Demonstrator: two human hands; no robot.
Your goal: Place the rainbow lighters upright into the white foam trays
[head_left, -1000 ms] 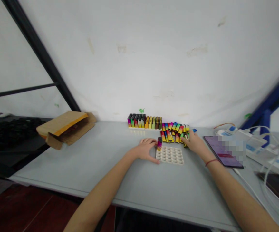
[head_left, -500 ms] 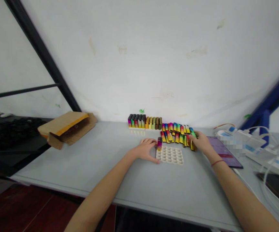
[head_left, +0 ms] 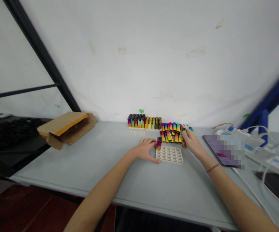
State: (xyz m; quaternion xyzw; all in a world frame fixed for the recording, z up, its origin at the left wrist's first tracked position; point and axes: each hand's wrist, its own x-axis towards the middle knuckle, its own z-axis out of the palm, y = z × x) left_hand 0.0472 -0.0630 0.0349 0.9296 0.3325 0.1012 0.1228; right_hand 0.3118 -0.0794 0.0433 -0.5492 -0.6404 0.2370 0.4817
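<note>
A white tray (head_left: 169, 155) with rows of round holes lies on the table. One purple-and-gold lighter (head_left: 159, 144) stands upright in its far left corner. My left hand (head_left: 144, 149) rests along the tray's left edge, thumb and fingers spread, the thumb touching the near corner. My right hand (head_left: 191, 142), beyond the tray's far right, has its fingers closed around a lighter (head_left: 184, 129); the fingers partly cover it. Several loose shiny multicoloured lighters (head_left: 169, 137) lie in rows just left of that hand.
Behind stand packed upright black-topped lighters (head_left: 136, 120) and gold-topped lighters (head_left: 153, 122). An open cardboard box (head_left: 67, 127) sits at left. To the right are a tablet (head_left: 223, 151), power strips (head_left: 253, 143) with white cables, and a dark phone (head_left: 277, 185).
My right hand has moved left from the right end of the loose lighters, now with a lighter in its fingers. My left hand, the tray and its standing lighter stay put.
</note>
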